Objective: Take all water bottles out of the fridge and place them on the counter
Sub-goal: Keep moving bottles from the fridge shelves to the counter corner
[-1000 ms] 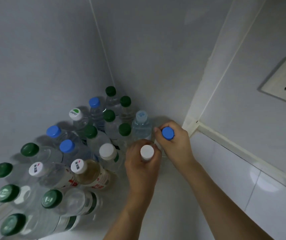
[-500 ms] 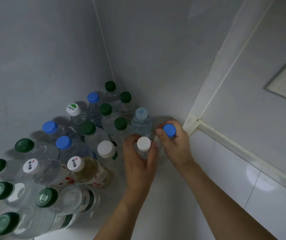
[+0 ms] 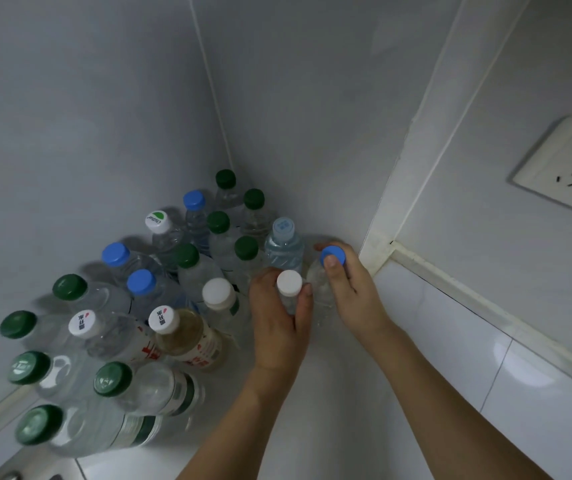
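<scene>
Left hand [image 3: 279, 327] grips white-capped bottle [image 3: 289, 284], right hand [image 3: 350, 289] blue-capped bottle [image 3: 333, 255] (both at neck); thin, probably slippery plastic; hold below cap.

White cap [image 3: 84, 324] with two Chinese characters, second reads 水, first too small to tell; second white cap [image 3: 163, 319] beside it carries the same print; white cap with green half [image 3: 158, 221] further back has a word in green script, seems to start with C, not legible; red print on the label [image 3: 204, 355] of the tea-coloured bottle, unreadable; pale blue cap [image 3: 284, 226] has faint print, too blurred.
</scene>
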The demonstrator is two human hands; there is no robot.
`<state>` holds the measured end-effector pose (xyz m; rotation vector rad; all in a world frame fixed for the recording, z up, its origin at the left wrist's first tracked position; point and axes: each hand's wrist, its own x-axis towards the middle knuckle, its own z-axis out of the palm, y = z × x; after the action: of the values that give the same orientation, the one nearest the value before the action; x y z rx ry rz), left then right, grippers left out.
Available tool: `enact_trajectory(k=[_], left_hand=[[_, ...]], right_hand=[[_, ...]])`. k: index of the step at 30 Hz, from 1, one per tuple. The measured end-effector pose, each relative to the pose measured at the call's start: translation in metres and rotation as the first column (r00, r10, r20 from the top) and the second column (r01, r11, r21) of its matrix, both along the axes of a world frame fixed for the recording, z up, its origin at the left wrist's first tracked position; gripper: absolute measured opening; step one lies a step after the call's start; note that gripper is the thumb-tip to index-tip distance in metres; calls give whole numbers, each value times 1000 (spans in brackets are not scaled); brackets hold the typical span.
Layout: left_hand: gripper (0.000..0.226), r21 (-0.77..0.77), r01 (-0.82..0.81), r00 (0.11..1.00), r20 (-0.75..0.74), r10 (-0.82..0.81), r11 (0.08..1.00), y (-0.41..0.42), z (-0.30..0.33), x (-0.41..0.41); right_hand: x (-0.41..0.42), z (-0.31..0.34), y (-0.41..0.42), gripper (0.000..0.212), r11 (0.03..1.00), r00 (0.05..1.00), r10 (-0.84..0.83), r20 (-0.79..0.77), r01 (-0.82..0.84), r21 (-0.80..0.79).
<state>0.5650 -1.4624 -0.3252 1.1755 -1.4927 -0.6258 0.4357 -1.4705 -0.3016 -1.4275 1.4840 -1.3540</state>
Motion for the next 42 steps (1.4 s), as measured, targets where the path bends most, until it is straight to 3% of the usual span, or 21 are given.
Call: enact_trajectory(k=[3, 6, 9, 17, 25, 33, 42], left_hand=[[28, 63, -3, 1000, 28, 1, 998, 6, 12, 0], [27, 145, -27, 999, 51, 20, 989, 16, 26, 2], [33, 198, -47, 995, 94, 28, 979, 29, 41, 4], [44, 102, -73, 990, 125, 60, 992, 70, 108, -14], [32, -62, 173, 970, 182, -159, 983, 143, 148, -74], [32, -182, 387, 908, 244, -340, 904, 223, 167, -146], [36, -198, 606, 786, 303, -539, 771, 307, 174, -237]], right_hand=[[-4, 14, 15, 24, 998, 1000, -15, 0, 15, 63], [-13, 28, 34, 37, 990, 995, -100, 13, 98, 103], [-25, 44, 60, 33, 982, 988, -152, -14, 153, 110], [-68, 104, 156, 39, 960, 950, -274, -151, 280, 24], [-108, 141, 252, 43, 909, 887, -408, -216, 418, 0], [-155, 160, 354, 45, 829, 796, -545, -263, 559, -22], [-211, 171, 469, 46, 696, 662, -695, -282, 717, -33]])
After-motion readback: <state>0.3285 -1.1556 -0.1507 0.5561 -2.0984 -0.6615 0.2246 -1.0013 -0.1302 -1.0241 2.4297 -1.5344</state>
